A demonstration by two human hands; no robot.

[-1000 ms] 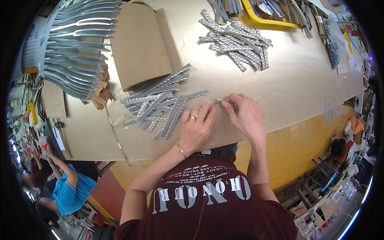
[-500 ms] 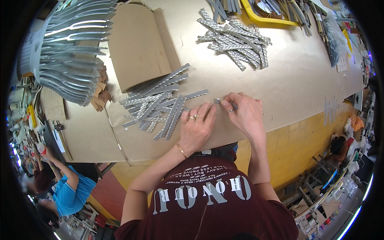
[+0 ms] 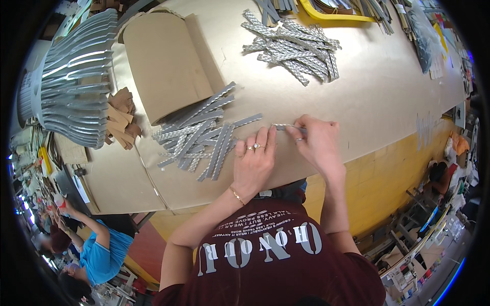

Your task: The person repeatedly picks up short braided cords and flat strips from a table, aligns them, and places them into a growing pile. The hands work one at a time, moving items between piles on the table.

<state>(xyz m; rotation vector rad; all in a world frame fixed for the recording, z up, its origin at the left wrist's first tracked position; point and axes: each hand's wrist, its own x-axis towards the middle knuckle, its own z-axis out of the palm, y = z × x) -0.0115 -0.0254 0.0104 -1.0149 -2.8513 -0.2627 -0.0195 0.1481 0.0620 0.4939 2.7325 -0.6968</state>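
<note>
A narrow grey strip with a silvery braided edge [image 3: 284, 125] lies between my two hands, just above the table. My right hand [image 3: 320, 145] pinches its right part between thumb and fingers. At the strip's left end, my left hand [image 3: 253, 162] has its fingers bent and close together, the index fingertip against the strip. The left thumb is hidden under that hand. Left of it, a loose pile of grey and braided strips [image 3: 196, 135] spreads out, some ends close to my left fingers. Farther off lies a heap of silver braided strips [image 3: 293, 46].
A curved brown board [image 3: 168, 66] stands behind the pile. To the left are a bundle of long grey strips [image 3: 76, 76] and brown leather-like pieces [image 3: 121, 120]. A yellow tray [image 3: 337, 17] sits at the far edge. Another person in a blue shirt [image 3: 104, 252] works at lower left.
My right hand has shifted slightly right, and more of the strip shows between my hands. The left hand stays nearly in place. The whole view has shifted a little.
</note>
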